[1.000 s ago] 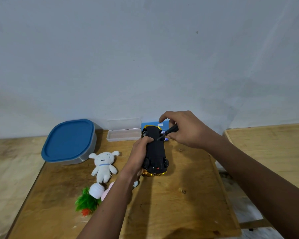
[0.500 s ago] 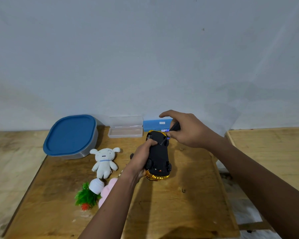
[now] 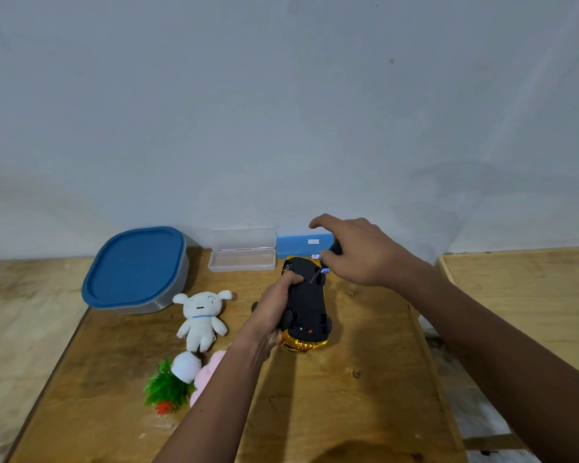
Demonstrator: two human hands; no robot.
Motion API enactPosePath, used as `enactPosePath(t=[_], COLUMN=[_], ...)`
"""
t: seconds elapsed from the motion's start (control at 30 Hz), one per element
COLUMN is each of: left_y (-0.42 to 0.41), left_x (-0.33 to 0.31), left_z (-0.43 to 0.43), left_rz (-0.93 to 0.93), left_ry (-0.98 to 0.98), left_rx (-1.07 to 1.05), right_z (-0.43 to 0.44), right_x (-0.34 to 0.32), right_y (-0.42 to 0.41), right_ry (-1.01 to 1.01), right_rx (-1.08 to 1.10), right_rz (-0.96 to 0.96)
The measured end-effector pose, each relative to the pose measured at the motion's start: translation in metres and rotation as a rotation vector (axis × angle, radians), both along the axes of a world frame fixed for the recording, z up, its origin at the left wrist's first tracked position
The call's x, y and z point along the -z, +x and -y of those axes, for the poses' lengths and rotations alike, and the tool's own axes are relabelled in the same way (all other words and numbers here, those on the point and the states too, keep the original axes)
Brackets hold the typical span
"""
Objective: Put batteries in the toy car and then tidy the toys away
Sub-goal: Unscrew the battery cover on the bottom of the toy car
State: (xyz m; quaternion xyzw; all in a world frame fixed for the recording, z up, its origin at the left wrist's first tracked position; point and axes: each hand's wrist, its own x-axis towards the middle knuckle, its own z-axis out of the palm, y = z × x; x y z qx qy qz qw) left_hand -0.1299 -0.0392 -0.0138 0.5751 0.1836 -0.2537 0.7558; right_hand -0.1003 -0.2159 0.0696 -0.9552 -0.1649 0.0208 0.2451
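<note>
A toy car with a gold body lies upside down on the wooden table, black underside up. My left hand grips it along its left side. My right hand holds a small black-handled screwdriver with the tip touching the underside near the far end. Small batteries lie just behind the car. A white plush dog, a pink plush and a little green plant in a white pot lie to the left.
A grey container with a blue lid stands at the back left. An open clear plastic case and a blue box stand against the white wall. A second wooden surface lies to the right across a gap.
The car and both hands have shifted slightly nearer to me. My right forefinger has lifted off the screwdriver and the screwdriver tip sits farther in on the underside.
</note>
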Motion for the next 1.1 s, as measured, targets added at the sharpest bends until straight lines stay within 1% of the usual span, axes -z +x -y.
enactPosePath(t=[0.07,0.13,0.23,0.3,0.37,0.47,0.5,0.57,0.67,0.7,0.73,0.8,0.87,0.9,0.97,1.1], left_y=[0.0,0.001,0.003,0.005,0.006,0.008,0.008,0.007,0.007,0.008,0.008,0.008,0.007,0.007,0.007,0.007], left_x=[-0.002,-0.002,0.0,0.0,-0.002,0.0,0.0,0.001,0.003,0.003,0.004,0.004,0.004,0.004,0.004,0.004], left_z=[0.002,0.002,0.0,-0.002,-0.002,-0.003,-0.003,-0.003,-0.005,-0.006,-0.006,-0.005,-0.004,-0.003,-0.004,-0.006], left_rz=[0.01,0.011,0.012,0.014,0.016,0.023,0.019,0.011,-0.009,-0.013,-0.013,-0.004,0.001,-0.002,-0.001,0.003], left_ry=[0.0,-0.003,-0.015,-0.021,-0.028,-0.031,-0.031,-0.047,-0.057,-0.056,-0.051,-0.026,-0.015,-0.018,-0.02,-0.028], left_rx=[0.008,0.011,-0.007,-0.015,-0.005,0.004,0.002,-0.006,-0.016,-0.019,-0.015,-0.003,-0.008,-0.011,-0.018,-0.032], right_z=[-0.001,-0.001,-0.001,-0.001,-0.003,-0.006,-0.006,-0.006,-0.006,-0.005,-0.004,-0.003,-0.003,-0.003,-0.004,-0.005], right_x=[0.001,0.001,-0.005,-0.012,-0.013,-0.011,-0.009,-0.005,-0.007,-0.008,-0.007,-0.006,-0.006,-0.004,-0.002,-0.006], right_y=[0.001,0.002,0.002,0.0,0.001,0.002,0.003,0.004,0.002,0.002,0.003,0.005,0.006,0.006,0.006,0.002], right_ry=[-0.09,-0.062,0.112,0.178,0.113,-0.099,-0.12,-0.059,0.135,0.15,0.123,-0.002,-0.12,-0.122,-0.043,0.134], right_rx=[0.056,0.065,-0.013,-0.048,-0.04,0.03,0.045,0.042,-0.048,-0.064,-0.066,-0.012,0.064,0.082,0.076,0.004], right_rz=[0.094,0.109,0.003,-0.078,-0.075,0.071,0.112,0.103,-0.042,-0.075,-0.086,-0.053,0.043,0.085,0.09,-0.071])
